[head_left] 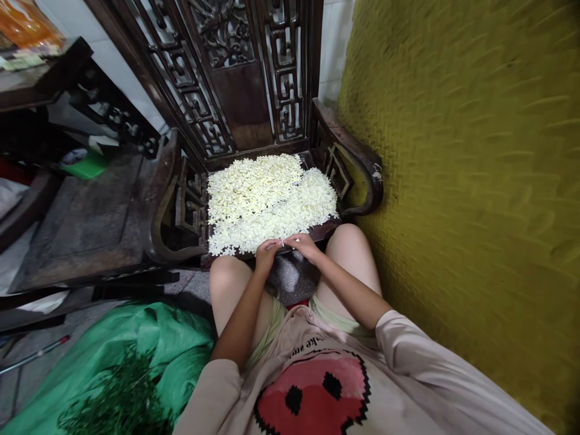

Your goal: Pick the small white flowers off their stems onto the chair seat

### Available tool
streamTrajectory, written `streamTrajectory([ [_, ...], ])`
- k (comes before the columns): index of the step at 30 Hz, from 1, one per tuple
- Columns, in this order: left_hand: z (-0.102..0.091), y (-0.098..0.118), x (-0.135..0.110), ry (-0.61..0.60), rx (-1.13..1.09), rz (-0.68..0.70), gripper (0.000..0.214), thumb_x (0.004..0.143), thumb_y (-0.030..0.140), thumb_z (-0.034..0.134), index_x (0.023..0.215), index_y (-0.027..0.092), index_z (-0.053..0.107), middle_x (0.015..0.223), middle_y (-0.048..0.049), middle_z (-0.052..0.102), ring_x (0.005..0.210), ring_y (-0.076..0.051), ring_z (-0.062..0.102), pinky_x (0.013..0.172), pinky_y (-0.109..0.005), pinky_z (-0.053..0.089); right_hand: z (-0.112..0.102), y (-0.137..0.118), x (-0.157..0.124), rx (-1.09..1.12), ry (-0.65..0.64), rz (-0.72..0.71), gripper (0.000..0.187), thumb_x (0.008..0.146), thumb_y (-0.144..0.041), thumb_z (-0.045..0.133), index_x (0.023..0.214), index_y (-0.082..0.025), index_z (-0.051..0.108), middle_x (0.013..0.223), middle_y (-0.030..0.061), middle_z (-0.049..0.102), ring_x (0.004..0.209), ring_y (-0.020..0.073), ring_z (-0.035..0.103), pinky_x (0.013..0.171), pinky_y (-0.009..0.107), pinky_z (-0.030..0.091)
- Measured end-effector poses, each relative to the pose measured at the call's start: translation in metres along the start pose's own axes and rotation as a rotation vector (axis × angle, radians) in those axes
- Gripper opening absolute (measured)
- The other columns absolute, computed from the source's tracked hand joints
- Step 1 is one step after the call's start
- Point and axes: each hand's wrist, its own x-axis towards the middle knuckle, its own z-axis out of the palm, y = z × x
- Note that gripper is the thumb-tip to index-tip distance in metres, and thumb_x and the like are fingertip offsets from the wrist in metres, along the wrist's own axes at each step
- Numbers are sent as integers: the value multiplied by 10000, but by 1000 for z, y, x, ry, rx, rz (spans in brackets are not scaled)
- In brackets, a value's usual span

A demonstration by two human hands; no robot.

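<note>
A wide layer of small white and pale yellow flowers (272, 199) covers the seat of a dark carved wooden chair (249, 130). At the front edge of that seat, my left hand (266, 254) and my right hand (306, 246) meet with their fingertips almost touching. Both are closed in a pinch. A small white flower (283, 243) shows between the fingertips, its details too small to make out. Another whitish bit shows at the right fingers. The hands are just in front of the flower layer, above the gap between the knees.
Curved armrests (369, 175) flank the seat. A yellow textured panel (471, 199) stands close on the right. To the left are a dark wooden seat (86, 223) and a green box (88, 163). A green sack (181, 338) with leafy stems (122, 399) lies at lower left.
</note>
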Motion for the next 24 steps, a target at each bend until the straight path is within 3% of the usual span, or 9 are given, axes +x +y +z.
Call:
streamTrajectory([
  [7, 0, 3, -1, 10, 42, -34, 225, 597, 324, 656, 742, 152, 646, 723, -27, 669, 705, -160, 614, 744, -312, 474, 1, 1, 0, 9, -1, -7, 273, 589, -411, 650, 690, -161, 700, 734, 44, 685, 732, 176, 600, 758, 289, 419],
  [17, 0, -2, -3, 3, 334, 163, 143, 688, 304, 551, 732, 173, 588, 740, -17, 647, 703, -140, 604, 721, -278, 462, 4, 0, -4, -63, 37, 52, 352, 538, -468, 663, 658, -139, 697, 601, 22, 630, 602, 147, 536, 591, 253, 386],
  [24, 2, -8, 7, 98, 65, -36, 83, 675, 257, 503, 708, 182, 491, 628, -1, 613, 635, -141, 607, 680, -286, 474, 1, 5, 2, -56, 83, 52, 329, 580, -437, 616, 688, -136, 698, 615, 24, 635, 626, 147, 543, 603, 249, 389],
])
